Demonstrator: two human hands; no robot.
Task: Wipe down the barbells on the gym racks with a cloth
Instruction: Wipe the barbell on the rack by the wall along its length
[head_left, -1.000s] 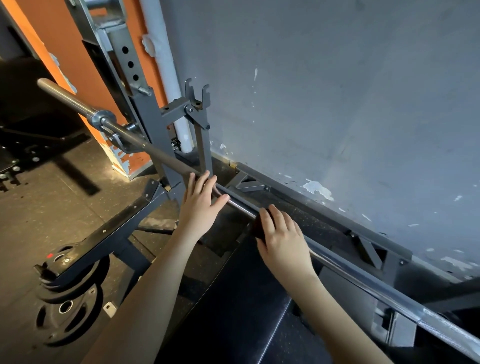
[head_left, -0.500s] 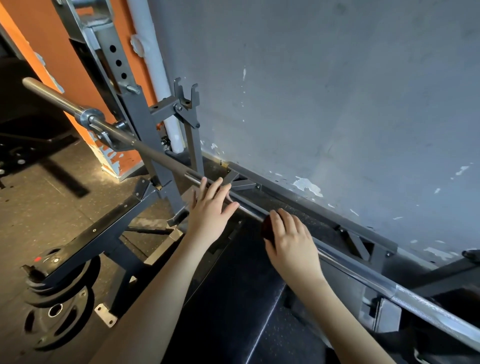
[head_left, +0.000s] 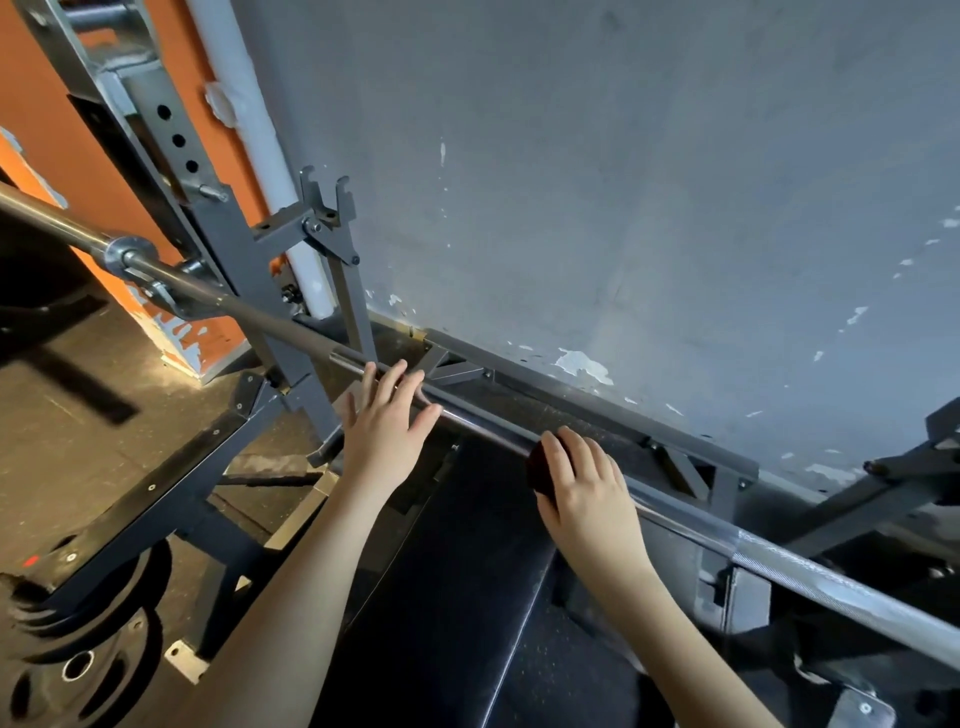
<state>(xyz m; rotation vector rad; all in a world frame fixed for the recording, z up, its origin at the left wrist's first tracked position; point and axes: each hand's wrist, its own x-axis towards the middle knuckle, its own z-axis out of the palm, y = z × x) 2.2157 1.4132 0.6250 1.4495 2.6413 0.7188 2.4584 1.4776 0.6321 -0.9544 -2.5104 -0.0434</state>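
A steel barbell (head_left: 779, 564) runs from the upper left to the lower right across the grey bench rack (head_left: 228, 244). My right hand (head_left: 582, 488) holds a dark red cloth (head_left: 540, 467) wrapped against the bar near its middle. My left hand (head_left: 384, 415) lies flat on the bar further left, fingers straight and spread, beside the rack upright. Most of the cloth is hidden under my right hand.
A black bench pad (head_left: 441, 597) lies below the bar. Black weight plates (head_left: 67, 660) sit at the lower left on the rubber floor. A grey wall (head_left: 623, 182) stands close behind the rack, with a white pipe (head_left: 244, 114) and an orange wall (head_left: 31, 119) at the left.
Both hands have slid to the right along the bar, the right one carrying the cloth. The view has shifted with them.
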